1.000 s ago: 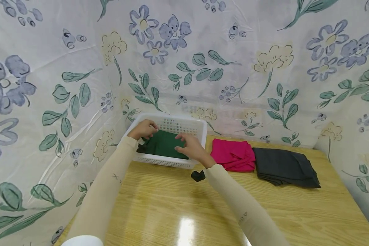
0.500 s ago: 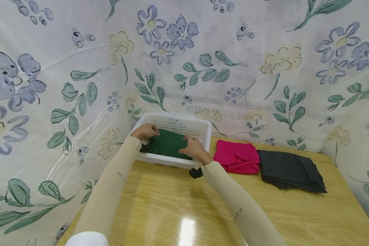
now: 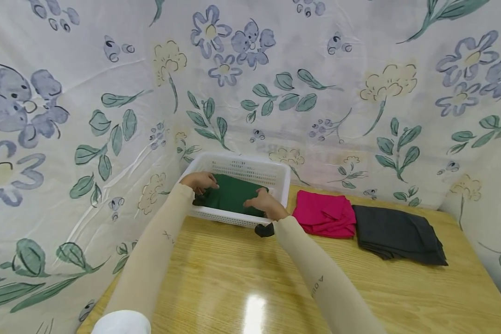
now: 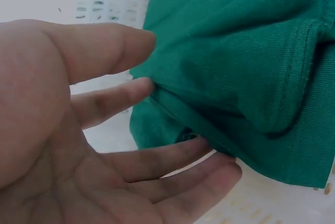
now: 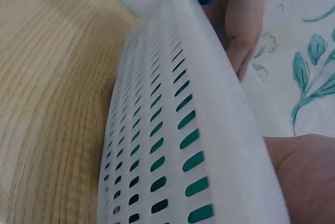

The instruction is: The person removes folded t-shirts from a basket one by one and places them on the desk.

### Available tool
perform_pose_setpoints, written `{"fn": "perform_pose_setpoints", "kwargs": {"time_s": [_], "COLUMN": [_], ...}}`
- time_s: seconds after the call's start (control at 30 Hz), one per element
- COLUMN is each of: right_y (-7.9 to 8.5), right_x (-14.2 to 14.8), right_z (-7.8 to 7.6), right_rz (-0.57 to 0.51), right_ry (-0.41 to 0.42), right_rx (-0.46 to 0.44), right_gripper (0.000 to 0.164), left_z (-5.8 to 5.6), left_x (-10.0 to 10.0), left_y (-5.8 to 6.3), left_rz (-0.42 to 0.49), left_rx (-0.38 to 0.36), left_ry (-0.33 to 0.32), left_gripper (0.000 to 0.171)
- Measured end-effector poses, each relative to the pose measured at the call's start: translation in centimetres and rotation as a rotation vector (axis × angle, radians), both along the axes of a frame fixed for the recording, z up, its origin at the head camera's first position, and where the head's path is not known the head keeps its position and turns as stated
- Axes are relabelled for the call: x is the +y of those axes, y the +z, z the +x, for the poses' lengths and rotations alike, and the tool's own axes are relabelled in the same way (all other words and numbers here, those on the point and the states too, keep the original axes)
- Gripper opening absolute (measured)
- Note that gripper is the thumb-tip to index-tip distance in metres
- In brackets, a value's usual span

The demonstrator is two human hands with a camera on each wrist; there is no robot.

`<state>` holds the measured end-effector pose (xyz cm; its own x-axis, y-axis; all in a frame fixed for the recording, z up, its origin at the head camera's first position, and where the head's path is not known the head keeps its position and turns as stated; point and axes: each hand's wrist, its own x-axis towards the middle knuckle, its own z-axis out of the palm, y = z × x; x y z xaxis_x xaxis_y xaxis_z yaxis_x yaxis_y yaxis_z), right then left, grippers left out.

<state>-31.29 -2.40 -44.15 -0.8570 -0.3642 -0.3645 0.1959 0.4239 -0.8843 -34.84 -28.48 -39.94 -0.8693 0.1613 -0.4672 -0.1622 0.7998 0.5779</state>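
Observation:
A folded green garment (image 3: 235, 195) with stitched hems lies in the white perforated basket (image 3: 229, 217). My left hand (image 3: 200, 182) is at the garment's left side. In the left wrist view its fingertips (image 4: 220, 174) touch the loose lower edge of the green fabric (image 4: 220, 72), and the thumb stands apart from them. Inside the basket's right end, my right hand (image 3: 265, 203) reaches over the garment with extended fingers. The basket wall (image 5: 157, 145) hides most of that hand in the right wrist view; green cloth shows through its slots.
A folded pink garment (image 3: 325, 214) lies on the wooden table (image 3: 217, 269) right of the basket. Beside it is a folded dark grey garment (image 3: 396, 234). Flower-printed sheeting (image 3: 309, 106) stands behind and at the sides.
My right hand has lowered and drawn toward the basket's right end. The left hand stays at the garment's left side. The whole view has shifted slightly.

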Motion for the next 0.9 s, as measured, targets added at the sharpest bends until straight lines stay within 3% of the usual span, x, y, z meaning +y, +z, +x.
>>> {"fn": "perform_pose_setpoints", "kwargs": {"time_s": [0.13, 0.3, 0.53, 0.73, 0.9], "right_y": [-0.3, -0.26, -0.15, -0.01, -0.1], "right_x": [0.13, 0.07, -0.08, -0.2, -0.31], "right_z": [-0.52, -0.81, -0.57, -0.41, -0.53], "right_rz": [-0.098, -0.142, -0.149, -0.176, -0.163], "right_ry": [-0.048, -0.076, -0.091, -0.112, -0.12], "right_rx": [-0.058, -0.081, -0.048, -0.035, -0.006], "right_gripper": [0.081, 0.075, 0.048, 0.045, 0.042], "left_z": [-0.31, -0.73, -0.74, -0.82, -0.95], "left_x": [-0.08, -0.27, -0.64, -0.47, -0.26], "left_y": [-0.11, -0.28, -0.31, -0.58, -0.59], "left_rz": [0.033, 0.054, 0.067, 0.129, 0.113], "left_rx": [-0.046, -0.088, -0.08, -0.103, -0.096], "left_ry": [0.001, 0.01, -0.032, -0.022, -0.046], "left_gripper": [0.061, 0.064, 0.062, 0.066, 0.057]}}
